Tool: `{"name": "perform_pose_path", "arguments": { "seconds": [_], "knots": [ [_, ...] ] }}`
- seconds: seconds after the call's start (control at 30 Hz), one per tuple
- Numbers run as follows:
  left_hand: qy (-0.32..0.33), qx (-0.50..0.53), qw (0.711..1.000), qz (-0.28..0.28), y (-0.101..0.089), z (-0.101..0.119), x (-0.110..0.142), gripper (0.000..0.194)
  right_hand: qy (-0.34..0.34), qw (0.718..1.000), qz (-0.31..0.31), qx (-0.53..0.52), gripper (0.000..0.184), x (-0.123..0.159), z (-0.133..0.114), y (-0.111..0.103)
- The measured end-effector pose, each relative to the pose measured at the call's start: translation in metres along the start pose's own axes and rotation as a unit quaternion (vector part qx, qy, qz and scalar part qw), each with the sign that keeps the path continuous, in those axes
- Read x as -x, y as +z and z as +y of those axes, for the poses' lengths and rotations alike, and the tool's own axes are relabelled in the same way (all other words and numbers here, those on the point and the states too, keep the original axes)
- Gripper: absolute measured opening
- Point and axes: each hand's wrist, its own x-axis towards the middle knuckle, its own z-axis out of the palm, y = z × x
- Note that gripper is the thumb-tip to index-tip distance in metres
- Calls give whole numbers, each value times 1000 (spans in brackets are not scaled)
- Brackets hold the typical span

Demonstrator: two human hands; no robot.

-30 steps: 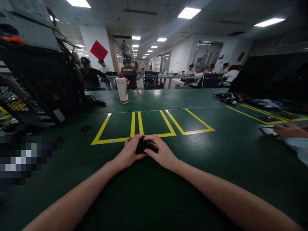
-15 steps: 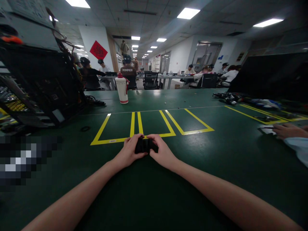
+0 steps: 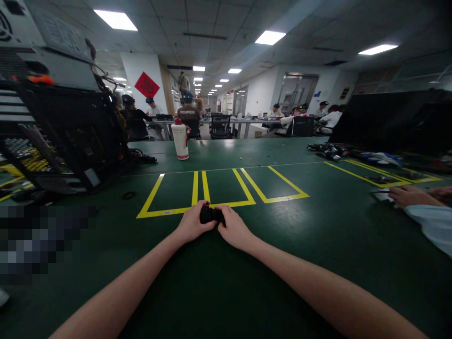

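Both my hands are closed on a small black object [image 3: 209, 214] in the middle of the view; it is too dark to tell its kind. My left hand [image 3: 193, 222] grips its left end, fingers over the top and thumb along the near side. At its right end my right hand [image 3: 232, 227] holds on in the same way, covering part of it. Under the hands lies the green table [image 3: 219, 292], by the near edge of the yellow tape outlines [image 3: 233, 203].
A white tumbler [image 3: 181, 141] with a red lid stands beyond the tape. On the left are an open black computer case [image 3: 81, 146] and a small black ring [image 3: 128, 195]. Cables [image 3: 330, 150] lie at the right, near another person's hand [image 3: 409, 195].
The right hand has shifted on the black object, and more of the object's middle shows between the hands. The camera has tilted up slightly, so the scene sits lower.
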Motion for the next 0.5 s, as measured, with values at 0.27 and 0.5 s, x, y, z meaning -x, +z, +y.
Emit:
{"name": "perform_pose_path", "arguments": {
  "seconds": [0.27, 0.5],
  "knots": [
    [-16, -6, 1000, 8, -4, 24, 39, 52, 23, 999, 31, -10, 45, 38, -35, -9],
    [159, -133, 967, -151, -33, 71, 185, 53, -6, 983, -179, -42, 64, 164, -94, 3]
  ]
}}
